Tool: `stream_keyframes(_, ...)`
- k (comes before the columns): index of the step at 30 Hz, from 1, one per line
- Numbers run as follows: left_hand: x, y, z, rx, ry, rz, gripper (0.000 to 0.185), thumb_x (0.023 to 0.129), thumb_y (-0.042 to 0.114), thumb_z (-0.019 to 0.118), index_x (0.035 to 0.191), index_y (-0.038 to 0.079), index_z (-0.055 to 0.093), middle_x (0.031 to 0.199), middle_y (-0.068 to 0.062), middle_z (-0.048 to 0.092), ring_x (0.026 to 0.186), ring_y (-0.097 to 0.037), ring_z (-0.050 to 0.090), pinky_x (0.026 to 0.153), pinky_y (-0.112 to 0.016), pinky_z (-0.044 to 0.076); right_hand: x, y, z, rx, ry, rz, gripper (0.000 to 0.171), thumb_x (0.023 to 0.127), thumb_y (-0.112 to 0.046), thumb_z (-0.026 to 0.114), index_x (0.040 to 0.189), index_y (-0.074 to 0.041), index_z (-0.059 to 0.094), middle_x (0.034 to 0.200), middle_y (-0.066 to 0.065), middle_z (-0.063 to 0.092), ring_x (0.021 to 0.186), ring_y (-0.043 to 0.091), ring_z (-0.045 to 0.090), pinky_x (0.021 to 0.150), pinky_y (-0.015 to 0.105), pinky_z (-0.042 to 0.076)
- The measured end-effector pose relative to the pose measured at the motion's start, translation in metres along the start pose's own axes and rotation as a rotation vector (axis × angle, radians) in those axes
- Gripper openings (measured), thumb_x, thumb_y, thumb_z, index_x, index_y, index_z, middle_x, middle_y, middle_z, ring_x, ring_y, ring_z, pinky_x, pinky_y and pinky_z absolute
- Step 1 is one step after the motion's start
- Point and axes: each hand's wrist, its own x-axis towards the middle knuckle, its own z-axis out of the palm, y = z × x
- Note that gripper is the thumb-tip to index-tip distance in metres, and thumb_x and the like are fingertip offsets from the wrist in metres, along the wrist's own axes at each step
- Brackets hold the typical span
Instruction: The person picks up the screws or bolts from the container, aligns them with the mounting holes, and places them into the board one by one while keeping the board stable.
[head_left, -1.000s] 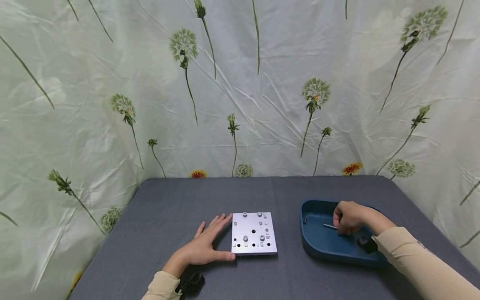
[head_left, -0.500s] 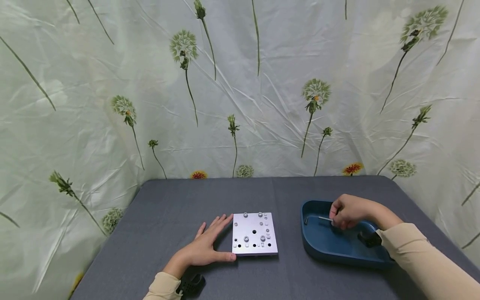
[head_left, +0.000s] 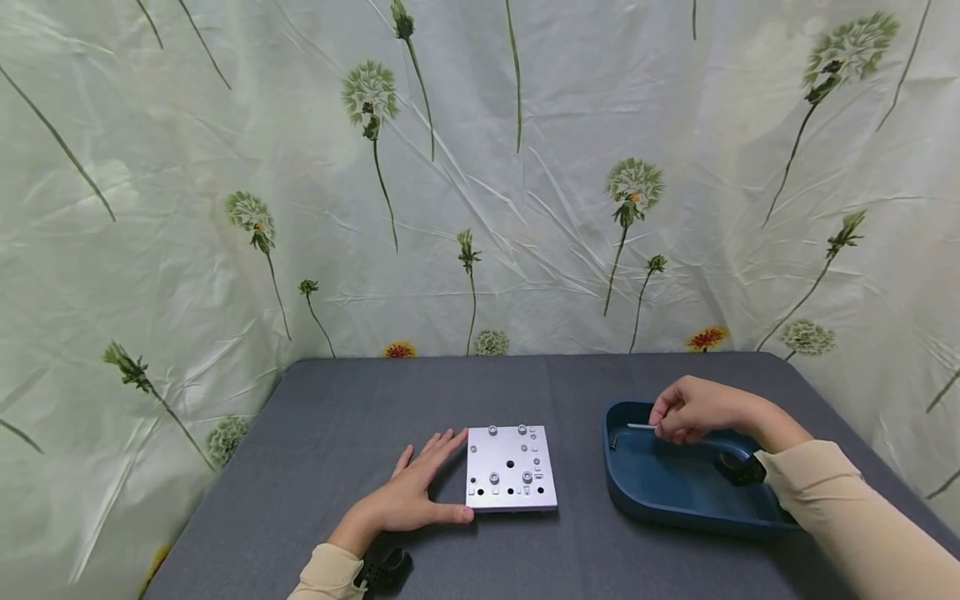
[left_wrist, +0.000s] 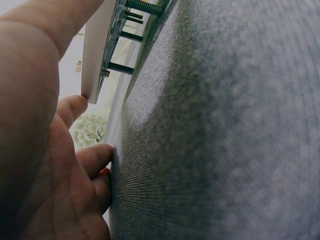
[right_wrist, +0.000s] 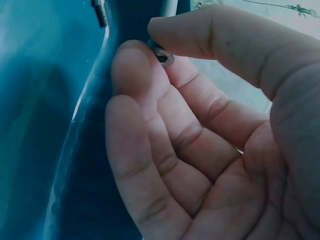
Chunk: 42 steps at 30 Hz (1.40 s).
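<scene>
In the head view my right hand [head_left: 696, 411] pinches a long metal socket-head bolt [head_left: 640, 427] between thumb and fingers, over the blue tray. The bolt's round head with its recess [right_wrist: 164, 59] shows at the thumb tip in the right wrist view, its shank pointing away from the palm. My left hand [head_left: 415, 495] is spread, with thumb and a fingertip at the left side of a square silver metal plate [head_left: 489, 454]. Several bolts and small fittings stand in the plate. Beneath it, threaded shanks [left_wrist: 144, 6] stick out toward the cloth in the left wrist view.
The blue tray [head_left: 675, 517] stands right of the plate, and a short dark screw [head_left: 614, 442] lies at its left end. Grey cloth [head_left: 390, 400] covers the table. A flower-print curtain [head_left: 555, 250] hangs behind the far edge.
My right hand has risen and shifted slightly toward the tray's far left, carrying the pinched bolt up with it. The left hand and the plate stay in place.
</scene>
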Motion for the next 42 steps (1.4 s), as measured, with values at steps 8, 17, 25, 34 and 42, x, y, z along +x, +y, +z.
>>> stream_keyframes(8, -0.001, -0.002, 0.002, -0.016, 0.020, 0.041, 0.110, 0.085, 0.061, 0.086, 0.172, 0.034, 0.026, 0.179, -0.019, 0.022, 0.167, -0.048, 0.011, 0.124, -0.080, -0.005, 0.007, -0.010, 0.001, 0.043, -0.008, -0.069, 0.022, 0.100, -0.008, 0.066, 0.114, 0.008, 0.071, 0.086, 0.001, 0.068, 0.075, 0.012, 0.059, 0.069, 0.026, 0.056)
stream_keyframes(17, 0.003, -0.006, 0.007, -0.031, 0.007, 0.033, 0.110, 0.084, 0.064, 0.085, 0.172, 0.038, 0.024, 0.181, -0.012, 0.019, 0.169, -0.042, 0.008, 0.127, -0.076, -0.009, 0.012, -0.022, 0.001, 0.034, 0.003, -0.097, 0.023, 0.102, -0.012, 0.068, 0.116, 0.005, 0.073, 0.090, 0.000, 0.068, 0.081, 0.011, 0.060, 0.075, 0.027, 0.057)
stream_keyframes(25, 0.005, -0.014, 0.008, -0.029, 0.022, 0.016, 0.110, 0.082, 0.068, 0.085, 0.170, 0.050, 0.020, 0.181, -0.005, 0.018, 0.170, -0.035, 0.007, 0.128, -0.072, -0.011, 0.018, -0.036, 0.004, 0.032, -0.011, -0.137, 0.024, 0.104, -0.014, 0.067, 0.116, 0.005, 0.074, 0.083, -0.003, 0.063, 0.079, 0.010, 0.059, 0.074, 0.027, 0.056)
stream_keyframes(34, 0.001, -0.009, 0.005, -0.034, 0.014, 0.012, 0.111, 0.082, 0.069, 0.084, 0.171, 0.045, 0.023, 0.181, -0.009, 0.019, 0.170, -0.039, 0.007, 0.128, -0.073, -0.011, 0.028, -0.049, 0.010, 0.019, -0.013, -0.163, 0.026, 0.103, -0.014, 0.069, 0.118, 0.006, 0.076, 0.088, -0.001, 0.069, 0.080, 0.010, 0.060, 0.075, 0.025, 0.057)
stream_keyframes(42, 0.004, -0.012, 0.008, -0.016, 0.016, 0.004, 0.111, 0.083, 0.067, 0.085, 0.171, 0.044, 0.022, 0.181, -0.006, 0.018, 0.170, -0.035, 0.007, 0.129, -0.072, -0.009, 0.034, -0.064, 0.017, -0.028, -0.041, -0.182, 0.023, 0.103, -0.016, 0.071, 0.115, 0.003, 0.077, 0.090, 0.003, 0.072, 0.083, 0.013, 0.064, 0.076, 0.026, 0.058)
